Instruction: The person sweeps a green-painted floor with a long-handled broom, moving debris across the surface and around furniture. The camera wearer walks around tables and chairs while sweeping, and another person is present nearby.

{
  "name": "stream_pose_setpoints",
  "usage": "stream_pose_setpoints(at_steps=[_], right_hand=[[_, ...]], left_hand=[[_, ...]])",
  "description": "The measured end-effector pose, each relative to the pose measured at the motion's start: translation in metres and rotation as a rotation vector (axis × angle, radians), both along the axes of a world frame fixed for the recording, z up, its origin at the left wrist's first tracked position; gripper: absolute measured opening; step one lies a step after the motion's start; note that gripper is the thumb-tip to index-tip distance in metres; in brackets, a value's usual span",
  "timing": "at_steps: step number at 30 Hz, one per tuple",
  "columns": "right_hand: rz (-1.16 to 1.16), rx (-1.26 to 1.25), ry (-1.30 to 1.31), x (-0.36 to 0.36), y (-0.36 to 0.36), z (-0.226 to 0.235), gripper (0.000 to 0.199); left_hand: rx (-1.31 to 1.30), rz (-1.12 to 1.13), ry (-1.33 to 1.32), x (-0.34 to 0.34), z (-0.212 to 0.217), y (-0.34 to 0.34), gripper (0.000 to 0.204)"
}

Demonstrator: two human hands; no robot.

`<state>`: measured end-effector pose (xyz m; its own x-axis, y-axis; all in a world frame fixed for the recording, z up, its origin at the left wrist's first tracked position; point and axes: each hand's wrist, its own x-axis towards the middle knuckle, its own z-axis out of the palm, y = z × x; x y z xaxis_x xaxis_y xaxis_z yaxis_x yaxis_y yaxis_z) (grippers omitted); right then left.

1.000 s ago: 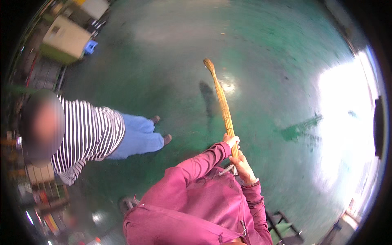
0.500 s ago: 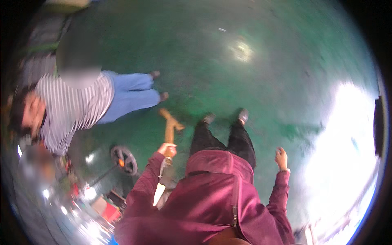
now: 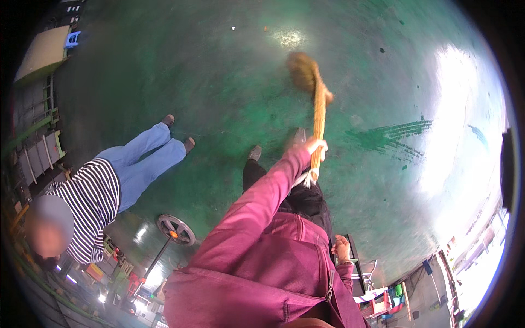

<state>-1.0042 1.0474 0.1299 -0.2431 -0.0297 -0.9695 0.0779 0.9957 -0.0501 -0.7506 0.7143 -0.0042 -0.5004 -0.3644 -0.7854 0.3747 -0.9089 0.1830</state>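
My left hand (image 3: 316,146) is wrapped round the handle of a yellow straw hand broom (image 3: 319,117). The broom points away from me, its brown, flared head blurred by motion at the far end. A pale, frayed handle end sticks out below my fist, over my dark trousers. Low at my right side hangs my right hand (image 3: 342,249), its fingers loosely curled with nothing visible in them. It is beside a dark-framed piece of furniture (image 3: 356,265); whether they touch I cannot tell.
Green floor (image 3: 219,82) spreads around my feet, with dark streaks (image 3: 391,139) and a bright glare on the right. A person in a striped top (image 3: 90,188) stands at left. Nearer is a grey wheel on a pole (image 3: 176,229). Machinery lines the far left.
My left hand has swung forward and to the right with the broom. My right hand has come back closer to my body. The view has turned, and the other person appears lower at left.
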Motion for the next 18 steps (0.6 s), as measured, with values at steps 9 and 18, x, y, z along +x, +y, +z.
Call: stream_pose_setpoints(at_steps=[9, 18], right_hand=[[0.151, -0.181, -0.019, -0.043, -0.094, -0.010, 0.024], [0.163, -0.470, 0.038, -0.047, -0.243, -0.028, 0.025]], left_hand=[[-0.117, -0.074, -0.183, 0.147, 0.105, -0.022, 0.039], [0.079, 0.327, -0.602, 0.269, 0.177, 0.086, 0.042]])
